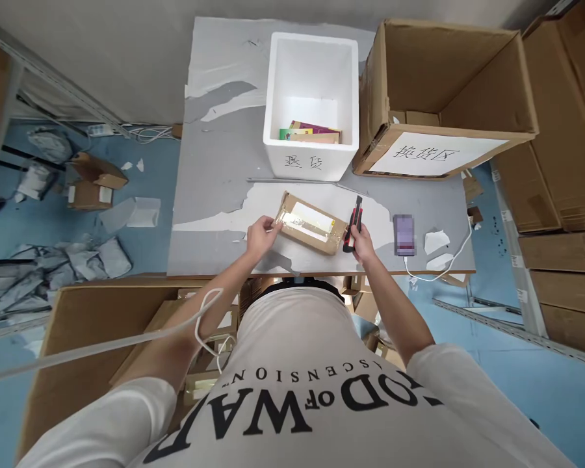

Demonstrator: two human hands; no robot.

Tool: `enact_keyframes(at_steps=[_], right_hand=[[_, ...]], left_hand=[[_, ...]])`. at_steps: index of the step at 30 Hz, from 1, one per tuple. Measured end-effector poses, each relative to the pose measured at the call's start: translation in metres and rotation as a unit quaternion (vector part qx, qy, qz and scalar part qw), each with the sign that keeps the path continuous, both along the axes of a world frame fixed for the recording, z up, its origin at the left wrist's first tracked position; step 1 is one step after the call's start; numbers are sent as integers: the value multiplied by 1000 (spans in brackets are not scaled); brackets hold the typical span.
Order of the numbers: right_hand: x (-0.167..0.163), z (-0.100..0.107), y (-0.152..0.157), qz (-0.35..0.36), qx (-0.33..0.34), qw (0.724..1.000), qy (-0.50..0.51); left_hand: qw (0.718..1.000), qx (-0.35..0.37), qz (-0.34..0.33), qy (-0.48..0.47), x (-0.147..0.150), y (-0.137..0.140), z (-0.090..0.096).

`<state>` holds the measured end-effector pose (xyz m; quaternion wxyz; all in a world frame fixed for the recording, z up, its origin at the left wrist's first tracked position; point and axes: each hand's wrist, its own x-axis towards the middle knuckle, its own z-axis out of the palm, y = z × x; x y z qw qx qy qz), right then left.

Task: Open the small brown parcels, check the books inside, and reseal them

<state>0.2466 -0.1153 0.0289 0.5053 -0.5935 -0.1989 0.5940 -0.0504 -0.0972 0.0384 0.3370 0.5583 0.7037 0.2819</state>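
Note:
A small taped cardboard box [310,225] with a white label lies tilted on the table in front of me. My left hand [263,236] pinches its left end between thumb and fingers. In my right hand [363,243] is a red and black utility knife [355,224], held upright beside the box's right end. Whether its blade is out cannot be made out. The fingers of my right hand are wrapped round the knife's handle.
Behind the small box stand a white foam box [312,159] with several flat packages inside and a large open carton [448,140]. A phone [404,235] on a white cable and paper scraps [437,242] lie at the right. An open carton [68,325] stands below the table's left edge.

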Motion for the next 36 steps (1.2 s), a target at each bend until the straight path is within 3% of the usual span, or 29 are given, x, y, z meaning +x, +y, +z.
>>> enact_keyframes(at_steps=[5, 8, 10, 12, 14, 16, 18, 20, 27, 33, 36], right_hand=[[-5, 1, 30, 87, 34, 991, -91], [0, 7, 14, 108, 48, 979, -165], [7, 17, -8, 141, 33, 957, -252], [11, 30, -32, 201, 7, 917, -343], [10, 44, -52, 268, -7, 863, -429], [4, 56, -64, 316, -8, 802, -506], [-5, 64, -68, 345, -16, 755, -558], [-14, 70, -67, 367, -43, 727, -580], [-31, 87, -61, 402, -107, 674, -611], [-50, 95, -51, 418, -149, 610, -656], [-57, 101, -47, 427, -154, 595, -663]], left_hand=[[997, -56, 48, 29, 3, -42, -11], [994, 27, 18, 103, 7, -37, -10], [981, 93, -70, 158, 9, -26, -4], [951, 126, -198, 202, 14, -12, 3], [911, 131, -310, 237, 19, 0, 8], [884, 119, -365, 268, 26, 8, 9], [877, 100, -369, 293, 31, 9, 7], [878, 90, -357, 307, 34, 7, 3], [881, 107, -341, 309, 35, 1, -3], [887, 99, -331, 307, 40, 4, -5], [888, 94, -328, 307, 41, 4, -6]])
